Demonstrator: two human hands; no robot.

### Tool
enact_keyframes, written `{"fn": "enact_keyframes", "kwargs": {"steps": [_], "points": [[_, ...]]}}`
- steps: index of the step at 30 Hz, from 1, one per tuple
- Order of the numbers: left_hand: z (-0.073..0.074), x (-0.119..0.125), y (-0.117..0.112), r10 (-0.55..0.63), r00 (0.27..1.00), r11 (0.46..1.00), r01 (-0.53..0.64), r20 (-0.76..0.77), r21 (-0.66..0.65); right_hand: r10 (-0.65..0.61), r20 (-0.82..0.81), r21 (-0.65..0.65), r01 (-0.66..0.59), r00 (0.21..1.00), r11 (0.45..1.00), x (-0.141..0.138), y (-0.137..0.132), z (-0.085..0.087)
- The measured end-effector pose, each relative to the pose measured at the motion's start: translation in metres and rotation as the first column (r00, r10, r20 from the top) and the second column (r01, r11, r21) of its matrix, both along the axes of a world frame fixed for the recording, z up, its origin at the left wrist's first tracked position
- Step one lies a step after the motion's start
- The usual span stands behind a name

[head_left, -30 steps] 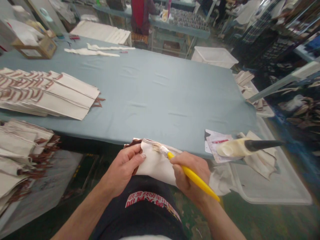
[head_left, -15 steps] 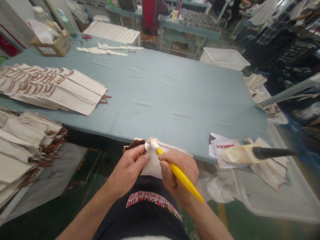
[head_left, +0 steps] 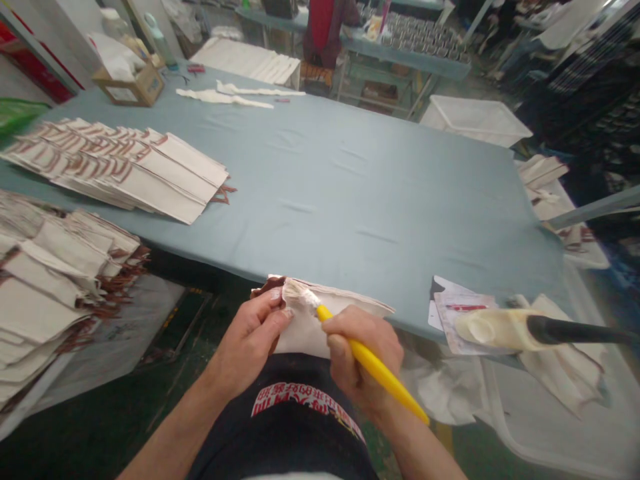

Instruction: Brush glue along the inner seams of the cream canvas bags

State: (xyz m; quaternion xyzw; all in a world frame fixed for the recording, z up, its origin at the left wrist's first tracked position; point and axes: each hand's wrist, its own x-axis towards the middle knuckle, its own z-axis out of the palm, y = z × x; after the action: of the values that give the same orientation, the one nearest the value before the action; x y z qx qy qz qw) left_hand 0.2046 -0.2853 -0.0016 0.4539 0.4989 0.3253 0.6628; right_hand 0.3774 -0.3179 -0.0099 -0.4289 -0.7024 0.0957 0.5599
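My left hand (head_left: 253, 337) pinches the left end of a cream cloth bag (head_left: 305, 333) that hangs over the near edge of the blue-grey table (head_left: 330, 193). My right hand (head_left: 357, 353) is closed around a yellow-handled brush (head_left: 373, 367). The brush's whitish bristles rest on the bag's top edge, just right of my left fingers. A dark brown cord end shows under my left thumb.
A fanned stack of cream bags with brown cords (head_left: 120, 170) lies on the table's left; another pile (head_left: 55, 280) sits lower left. At the right edge lie a cream tool with a black handle (head_left: 530, 330) and papers. White tubs, a cardboard box and a person stand behind.
The brush tip has slid left along the bag's top edge toward my left fingers. My view has shifted slightly, so the table's contents sit further right and lower.
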Motion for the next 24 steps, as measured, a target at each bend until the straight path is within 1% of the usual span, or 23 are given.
{"fn": "enact_keyframes", "kwargs": {"steps": [4,6,8,10,12,15,18,22,24], "points": [[-0.005,-0.01,0.005,-0.006,1.0,1.0,0.006,0.006,-0.028,-0.07,0.067,-0.041,0.073,0.995,0.996,0.019,-0.006,-0.006],[-0.006,-0.014,0.009,-0.01,1.0,0.999,0.01,-0.001,-0.036,-0.116,0.098,-0.041,0.121,0.988,0.992,0.021,-0.007,-0.005],[-0.007,-0.017,0.014,-0.006,1.0,0.999,0.005,-0.021,-0.052,-0.147,0.114,-0.036,0.152,0.983,0.988,0.017,-0.005,-0.004],[-0.006,-0.019,0.019,-0.017,0.999,0.997,0.015,-0.03,-0.072,-0.149,0.111,-0.036,0.154,0.983,0.988,0.006,0.0,-0.004],[-0.003,-0.019,0.024,-0.064,0.998,0.994,0.063,-0.005,-0.084,-0.13,0.095,-0.036,0.134,0.987,0.99,-0.008,0.007,-0.004],[0.001,-0.022,0.031,-0.125,0.992,0.991,0.126,0.036,-0.039,-0.124,0.05,-0.011,0.124,0.991,0.992,-0.032,0.019,-0.003],[0.005,-0.03,0.038,-0.124,0.992,0.992,0.123,0.024,0.011,-0.08,0.019,0.009,0.079,0.997,0.997,-0.052,0.03,0.002],[0.009,-0.046,0.046,-0.13,0.991,0.989,0.131,-0.027,0.073,-0.002,-0.013,0.005,0.002,1.0,1.0,-0.071,0.038,0.011],[0.009,-0.055,0.049,-0.099,0.993,0.987,0.106,-0.065,0.117,0.022,-0.037,-0.003,-0.022,0.999,1.0,-0.078,0.038,0.013]]}}
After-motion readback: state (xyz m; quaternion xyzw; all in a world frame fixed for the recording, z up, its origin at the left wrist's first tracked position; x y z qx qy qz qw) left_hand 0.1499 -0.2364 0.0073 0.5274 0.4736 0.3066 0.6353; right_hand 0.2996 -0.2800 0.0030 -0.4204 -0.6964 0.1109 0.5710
